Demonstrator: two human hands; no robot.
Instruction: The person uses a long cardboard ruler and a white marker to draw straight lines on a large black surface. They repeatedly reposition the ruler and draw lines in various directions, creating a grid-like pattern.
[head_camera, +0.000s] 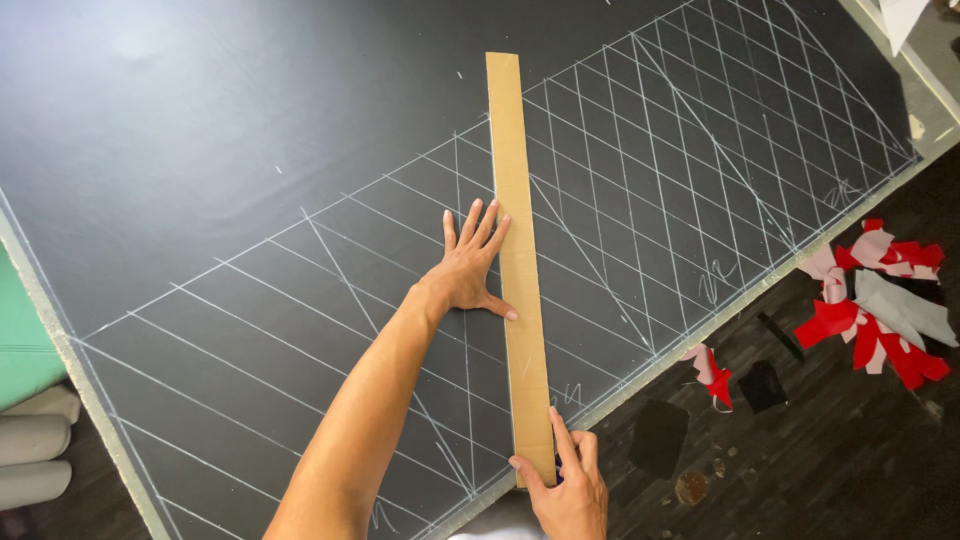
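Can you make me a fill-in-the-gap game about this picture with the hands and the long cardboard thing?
1. The left hand lies flat on the long strip of ____.
2. The black fabric is marked with white ____ lines.
3. The right hand touches the cardboard strip at its ____ end.
4. The fabric scraps on the floor are grey, white and ____.

Missing words: cardboard; chalk; near; red

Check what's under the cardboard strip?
The cardboard strip lies on black fabric with chalk grid lines. Left hand presses it. Lines beneath are hidden.
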